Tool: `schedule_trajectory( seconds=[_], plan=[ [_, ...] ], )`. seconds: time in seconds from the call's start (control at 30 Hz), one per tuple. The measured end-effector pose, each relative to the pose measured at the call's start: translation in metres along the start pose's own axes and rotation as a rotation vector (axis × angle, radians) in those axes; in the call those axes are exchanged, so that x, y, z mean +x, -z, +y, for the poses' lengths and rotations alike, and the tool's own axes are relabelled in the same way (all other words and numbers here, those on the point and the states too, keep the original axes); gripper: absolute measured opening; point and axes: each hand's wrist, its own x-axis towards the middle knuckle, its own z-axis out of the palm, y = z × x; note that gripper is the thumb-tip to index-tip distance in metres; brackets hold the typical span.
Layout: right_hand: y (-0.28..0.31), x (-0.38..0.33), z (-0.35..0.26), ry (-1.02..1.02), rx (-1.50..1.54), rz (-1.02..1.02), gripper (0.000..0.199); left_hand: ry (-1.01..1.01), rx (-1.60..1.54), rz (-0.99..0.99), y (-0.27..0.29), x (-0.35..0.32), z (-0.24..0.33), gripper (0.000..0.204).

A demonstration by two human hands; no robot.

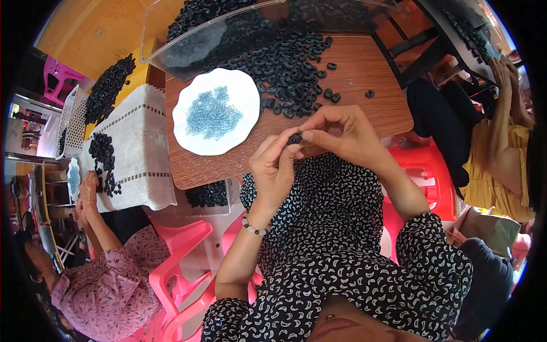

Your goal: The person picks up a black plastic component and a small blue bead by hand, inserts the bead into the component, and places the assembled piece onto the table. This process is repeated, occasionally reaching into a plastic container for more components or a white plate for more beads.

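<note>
My left hand (pixel 272 167) pinches a small black ring-like part (pixel 294 138) between thumb and fingers, above the near edge of the wooden table. Against the right side of that part, the fingertips of my right hand (pixel 348 138) are pressed together; whatever lies between them is too small to make out. A white plate with a scalloped rim (pixel 188 140) stands left of my hands, holding a spread of tiny clear, bluish-grey pieces (pixel 213 114). Beyond my hands lies a heap of the same black parts (pixel 290 74) on the tabletop.
A clear plastic bin (pixel 211 54) of black parts stands at the table's far side. On the left, a person in a pink patterned shirt (pixel 111 285) works at a cloth-covered table (pixel 134 148). Another person in yellow (pixel 496 165) sits at the right, near a red stool (pixel 421 176).
</note>
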Motion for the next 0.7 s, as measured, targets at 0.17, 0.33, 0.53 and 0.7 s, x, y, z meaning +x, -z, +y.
schedule_trajectory(
  seconds=[0.17,0.33,0.53,0.7],
  plan=[
    [-0.001,-0.005,-0.014,0.057,-0.283,0.056,0.012,-0.073,0.113,0.006,-0.004,-0.001,-0.004,0.026],
    [-0.005,-0.002,-0.001,0.096,-0.160,0.074,0.009,-0.079,0.120,-0.002,-0.004,-0.003,-0.008,0.025],
    [-0.004,0.001,-0.003,0.122,-0.241,0.030,0.008,-0.076,0.130,-0.019,-0.001,-0.001,-0.009,0.025],
    [-0.007,-0.001,-0.007,0.114,-0.355,0.019,0.005,-0.061,0.098,-0.022,0.001,-0.001,-0.013,0.024]
  ],
)
